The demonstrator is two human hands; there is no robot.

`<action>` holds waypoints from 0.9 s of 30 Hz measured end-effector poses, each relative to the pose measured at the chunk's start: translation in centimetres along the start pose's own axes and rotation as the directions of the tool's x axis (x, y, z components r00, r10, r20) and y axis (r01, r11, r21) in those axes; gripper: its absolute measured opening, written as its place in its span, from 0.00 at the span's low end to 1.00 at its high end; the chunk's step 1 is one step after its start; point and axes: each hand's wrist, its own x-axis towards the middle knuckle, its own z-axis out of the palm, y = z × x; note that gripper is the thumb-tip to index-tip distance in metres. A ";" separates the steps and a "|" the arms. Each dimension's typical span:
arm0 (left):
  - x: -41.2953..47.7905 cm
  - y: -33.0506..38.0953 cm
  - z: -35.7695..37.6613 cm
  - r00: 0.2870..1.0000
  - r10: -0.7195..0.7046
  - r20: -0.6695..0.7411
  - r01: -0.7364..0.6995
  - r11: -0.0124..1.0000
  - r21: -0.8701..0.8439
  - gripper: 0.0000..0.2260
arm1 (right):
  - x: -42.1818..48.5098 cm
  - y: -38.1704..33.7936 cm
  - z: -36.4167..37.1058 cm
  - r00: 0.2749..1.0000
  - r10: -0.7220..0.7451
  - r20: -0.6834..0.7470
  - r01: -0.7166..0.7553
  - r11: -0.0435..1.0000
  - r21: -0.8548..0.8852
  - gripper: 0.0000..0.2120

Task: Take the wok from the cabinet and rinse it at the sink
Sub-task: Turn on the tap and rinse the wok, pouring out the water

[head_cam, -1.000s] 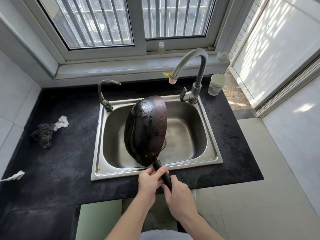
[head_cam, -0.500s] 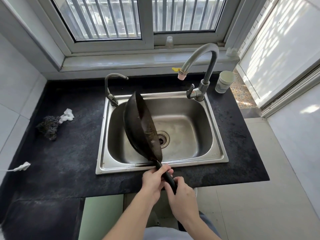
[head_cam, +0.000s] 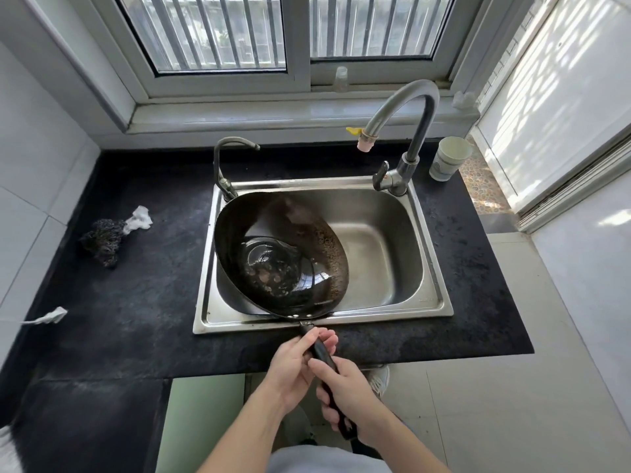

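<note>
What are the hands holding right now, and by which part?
Both hands grip the wok by its black handle: left hand nearer the bowl, right hand further back toward the handle's end.

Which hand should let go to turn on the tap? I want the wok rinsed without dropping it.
Right hand: the tap lever is at the sink's right rear corner. The left hand, nearer the wok, can probably steady the handle.

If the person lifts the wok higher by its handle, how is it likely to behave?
The wok probably feels front-heavy: its wide bowl sits far from the left hand and right hand on the handle. The round bottom would likely rock if set down. Its glossy inside looks wet, perhaps slippery.
</note>
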 end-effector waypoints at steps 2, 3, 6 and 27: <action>0.1 0.1 0.0 1.000 -0.007 0.009 0.007 1.000 0.003 0.15 | -0.1 -0.2 0.0 0.999 0.018 0.033 -0.019 0.998 0.057 0.11; 0.1 0.1 -0.1 1.000 -0.008 0.017 0.008 1.000 0.011 0.15 | -0.1 -0.1 0.1 0.998 0.033 0.056 -0.039 0.993 0.107 0.10; -0.1 0.3 -0.3 0.999 -0.022 0.027 0.021 0.999 0.037 0.15 | -0.5 -0.2 0.3 0.989 0.081 0.123 -0.107 0.969 0.224 0.09; -2.9 -0.4 1.7 0.988 0.043 0.147 -0.050 0.998 0.042 0.09 | -3.5 1.0 0.8 0.967 -0.224 -0.124 0.197 0.960 -0.198 0.13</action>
